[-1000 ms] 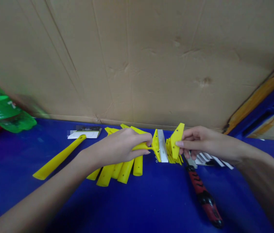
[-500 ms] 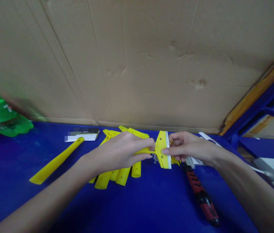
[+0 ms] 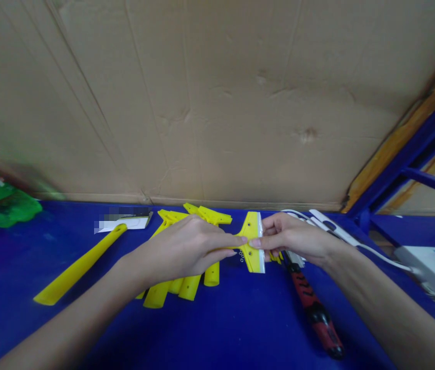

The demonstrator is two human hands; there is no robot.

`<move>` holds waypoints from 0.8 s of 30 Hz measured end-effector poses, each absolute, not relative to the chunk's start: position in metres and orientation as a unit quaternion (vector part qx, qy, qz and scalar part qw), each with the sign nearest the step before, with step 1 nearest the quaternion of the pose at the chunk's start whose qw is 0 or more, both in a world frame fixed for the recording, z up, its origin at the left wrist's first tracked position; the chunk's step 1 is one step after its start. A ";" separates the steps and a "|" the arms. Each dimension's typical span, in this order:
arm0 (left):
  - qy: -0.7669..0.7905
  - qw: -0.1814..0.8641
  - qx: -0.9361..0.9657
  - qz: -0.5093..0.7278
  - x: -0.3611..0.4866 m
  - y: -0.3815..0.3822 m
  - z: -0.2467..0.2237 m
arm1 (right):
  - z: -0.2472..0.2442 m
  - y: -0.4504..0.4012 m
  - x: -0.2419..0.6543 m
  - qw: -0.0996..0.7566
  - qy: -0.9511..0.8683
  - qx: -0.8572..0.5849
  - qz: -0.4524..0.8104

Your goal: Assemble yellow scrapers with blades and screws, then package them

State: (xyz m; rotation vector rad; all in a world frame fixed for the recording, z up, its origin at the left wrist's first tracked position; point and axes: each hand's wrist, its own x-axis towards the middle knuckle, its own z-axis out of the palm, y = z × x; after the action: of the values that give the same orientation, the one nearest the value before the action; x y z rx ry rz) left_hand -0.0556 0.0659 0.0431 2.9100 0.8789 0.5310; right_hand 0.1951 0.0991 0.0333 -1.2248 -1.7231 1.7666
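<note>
Both hands hold one yellow scraper [image 3: 253, 257] above the blue table, its wide head upright with a pale strip along the right edge. My left hand [image 3: 190, 241] is closed around the scraper's handle, index finger stretched toward the head. The fingers of my right hand [image 3: 292, 237] pinch the strip edge, thumb on the yellow face. Several yellow handle parts [image 3: 190, 287] lie in a pile under and beside my left hand. Small metal rings [image 3: 241, 256] lie behind the scraper, and small yellow pieces [image 3: 276, 257] are below my right fingers.
A red and black tool [image 3: 315, 311] lies near my right forearm. At left, a long yellow handle [image 3: 80, 264] lies by a white and black packet [image 3: 125, 222] and a green bottle [image 3: 5, 198]. A white cable [image 3: 383, 254] and white box [image 3: 433, 267] are at right; cardboard [image 3: 210, 103] stands behind.
The view has shifted slightly. My left index finger has moved forward onto the scraper head, and my right thumb reaches further onto its yellow face.
</note>
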 end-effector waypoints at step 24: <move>0.279 -0.023 0.943 0.180 -0.060 0.068 0.044 | 0.035 0.102 0.204 0.185 -0.611 -0.409 0.652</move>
State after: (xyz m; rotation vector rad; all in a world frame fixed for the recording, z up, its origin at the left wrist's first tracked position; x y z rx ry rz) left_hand -0.0597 0.0678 0.0442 3.0066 0.8894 0.5742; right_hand 0.2039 0.1022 0.0349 -1.1535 -1.7234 1.8363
